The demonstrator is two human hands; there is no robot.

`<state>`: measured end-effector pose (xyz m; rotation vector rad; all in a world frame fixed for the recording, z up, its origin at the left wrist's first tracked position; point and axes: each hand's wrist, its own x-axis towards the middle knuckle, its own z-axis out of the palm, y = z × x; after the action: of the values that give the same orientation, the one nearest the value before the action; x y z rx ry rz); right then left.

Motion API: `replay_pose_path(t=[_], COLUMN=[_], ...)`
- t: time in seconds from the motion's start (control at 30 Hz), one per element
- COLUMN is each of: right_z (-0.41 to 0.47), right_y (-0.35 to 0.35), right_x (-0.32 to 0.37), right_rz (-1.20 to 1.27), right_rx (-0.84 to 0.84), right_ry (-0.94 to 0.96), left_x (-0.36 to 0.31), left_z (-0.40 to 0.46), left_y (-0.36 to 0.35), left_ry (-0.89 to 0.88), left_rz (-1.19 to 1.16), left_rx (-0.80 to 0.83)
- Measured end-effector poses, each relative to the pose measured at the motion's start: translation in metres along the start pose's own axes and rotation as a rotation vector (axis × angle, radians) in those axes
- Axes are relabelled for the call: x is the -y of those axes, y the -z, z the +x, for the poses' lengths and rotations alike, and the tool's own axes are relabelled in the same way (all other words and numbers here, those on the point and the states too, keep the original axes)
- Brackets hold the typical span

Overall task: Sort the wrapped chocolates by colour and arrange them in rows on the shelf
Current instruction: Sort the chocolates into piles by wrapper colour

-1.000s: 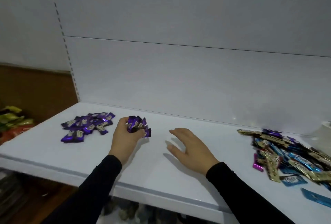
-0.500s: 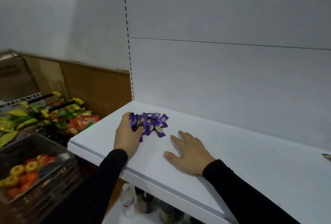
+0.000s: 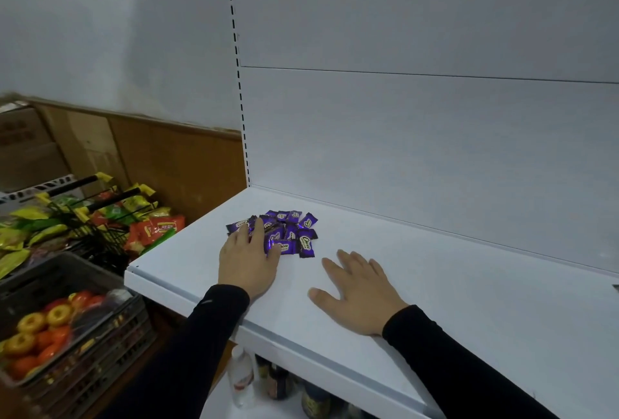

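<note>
A pile of several purple wrapped chocolates (image 3: 291, 232) lies near the left end of the white shelf (image 3: 469, 301). My left hand (image 3: 248, 259) rests flat on the pile's near-left part, fingers spread over some wrappers and holding none. To its right my right hand (image 3: 360, 291) lies palm down on the bare shelf, fingers apart, a little clear of the pile. The mixed pile of other colours is out of view to the right.
Left of the shelf stands a wire rack (image 3: 100, 217) of yellow, green and red snack packets. Below it a grey crate (image 3: 73, 328) holds orange and yellow rings. Bottles (image 3: 241, 375) stand on the lower shelf under the front edge.
My left hand carried a handful of purple chocolates left to the purple pile and let them go, now lying flat on it. The view swung left, so the mixed pile left the frame.
</note>
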<state>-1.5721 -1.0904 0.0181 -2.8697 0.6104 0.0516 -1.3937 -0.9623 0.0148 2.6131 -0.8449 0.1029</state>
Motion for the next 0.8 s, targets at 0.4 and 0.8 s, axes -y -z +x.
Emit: replay_pose_path(t=[0.4,0.8], right_z=[0.003,-0.085], right_y=[-0.003,0.045], right_x=[-0.002,-0.071], right_rz=[0.035,0.209], right_rx=[-0.05,-0.367], right_ry=[0.017,-0.11], left_x=[-0.004,-0.12], left_z=[0.016,-0.049], left_y=[0.005,0.026], left_ry=[0.067,-0.354], left_rz=[0.03,-0.367], left_rx=[-0.005,-0.107])
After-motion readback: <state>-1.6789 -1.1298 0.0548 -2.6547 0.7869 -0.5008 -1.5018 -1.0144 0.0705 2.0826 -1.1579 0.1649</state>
